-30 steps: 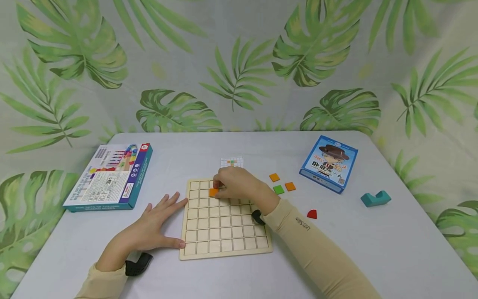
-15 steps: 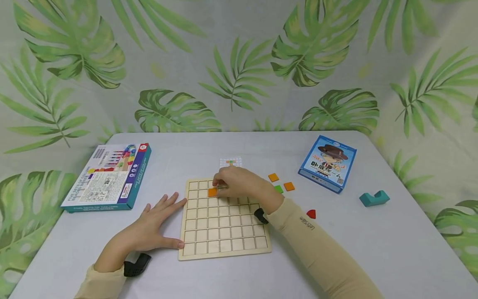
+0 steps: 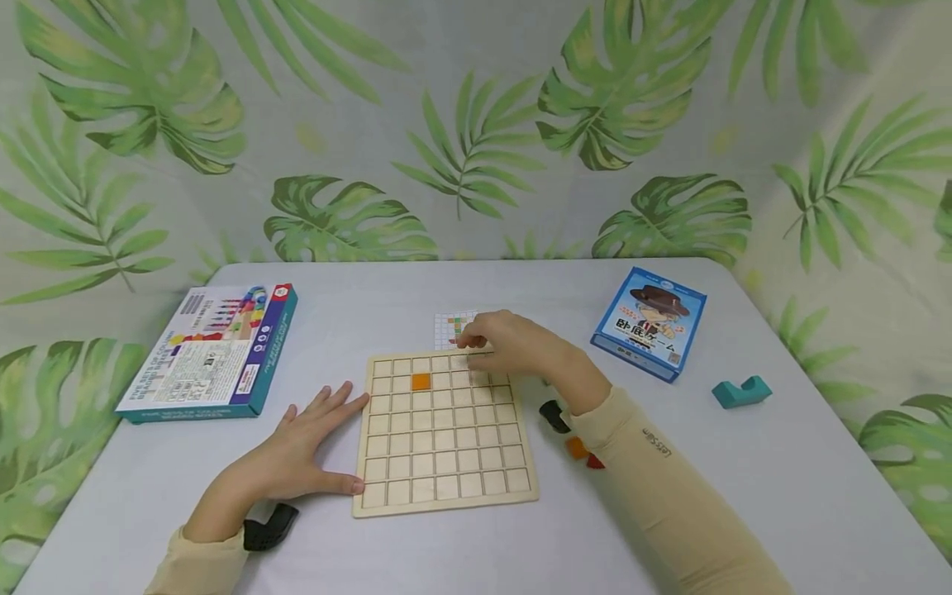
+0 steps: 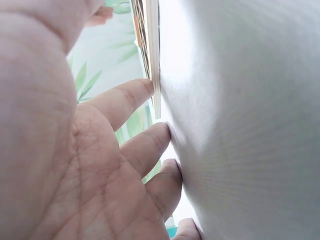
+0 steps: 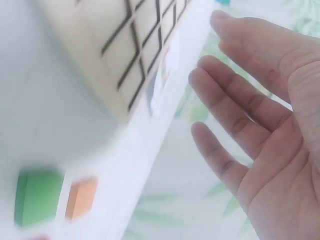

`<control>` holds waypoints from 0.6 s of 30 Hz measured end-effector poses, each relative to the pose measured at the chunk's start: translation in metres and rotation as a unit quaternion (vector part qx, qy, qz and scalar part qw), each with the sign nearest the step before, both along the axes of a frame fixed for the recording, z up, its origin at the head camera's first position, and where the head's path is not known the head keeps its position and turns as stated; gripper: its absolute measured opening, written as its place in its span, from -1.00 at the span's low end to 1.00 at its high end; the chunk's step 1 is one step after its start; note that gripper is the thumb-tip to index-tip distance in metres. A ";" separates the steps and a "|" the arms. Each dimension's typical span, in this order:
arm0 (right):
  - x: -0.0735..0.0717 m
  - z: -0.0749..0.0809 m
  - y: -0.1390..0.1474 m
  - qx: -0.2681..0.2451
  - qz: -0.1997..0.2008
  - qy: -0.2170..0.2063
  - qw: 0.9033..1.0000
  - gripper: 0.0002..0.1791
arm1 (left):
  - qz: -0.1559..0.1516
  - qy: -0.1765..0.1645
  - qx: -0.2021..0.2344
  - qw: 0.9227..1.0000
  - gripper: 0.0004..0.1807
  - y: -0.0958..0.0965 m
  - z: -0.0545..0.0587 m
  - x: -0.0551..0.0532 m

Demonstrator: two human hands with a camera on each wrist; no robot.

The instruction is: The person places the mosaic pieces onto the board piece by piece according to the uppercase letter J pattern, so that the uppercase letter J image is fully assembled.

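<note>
A square wooden grid board (image 3: 446, 467) lies on the table, with one orange tile (image 3: 421, 382) in a cell near its upper left. My left hand (image 3: 297, 459) is spread flat beside the board; its thumb and index fingertip touch the left edge. In the left wrist view, that index finger (image 4: 122, 102) meets the board's side. My right hand (image 3: 513, 343) hovers over the board's upper right corner, holding nothing. Its fingers look loosely extended and apart in the right wrist view. Behind the board, a small printed grid card (image 3: 446, 325) is partly covered by the right hand.
By the right sleeve lie an orange tile (image 3: 577, 447) and a red piece (image 3: 595, 460); a green tile (image 5: 40, 197) shows in the right wrist view. A blue box (image 3: 650, 322) and a teal notched block (image 3: 742, 392) stand right, a flat game box (image 3: 208, 355) left.
My right hand has left the orange tile on the board and moved right, its fingers loosening. The forearm now hides several loose tiles. My left hand has stayed at the board's edge.
</note>
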State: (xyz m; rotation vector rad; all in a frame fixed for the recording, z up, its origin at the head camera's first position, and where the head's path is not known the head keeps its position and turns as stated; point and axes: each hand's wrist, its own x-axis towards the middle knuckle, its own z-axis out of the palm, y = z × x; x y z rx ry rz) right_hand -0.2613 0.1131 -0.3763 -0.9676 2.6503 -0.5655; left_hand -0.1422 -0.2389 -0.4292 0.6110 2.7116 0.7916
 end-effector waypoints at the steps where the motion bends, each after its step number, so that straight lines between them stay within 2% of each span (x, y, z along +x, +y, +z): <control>1: -0.001 0.001 0.005 0.000 -0.004 0.000 1.000 -0.64 | 0.001 0.000 -0.001 1.000 0.30 0.000 0.000 0.000; 9: -0.001 0.003 0.046 -0.005 -0.051 -0.006 0.999 -0.62 | 0.001 -0.003 0.000 1.000 0.29 -0.001 0.000 0.000; 18: 0.001 -0.001 0.085 -0.009 -0.079 -0.023 0.997 -0.63 | -0.001 -0.006 0.000 1.000 0.30 -0.001 -0.001 -0.001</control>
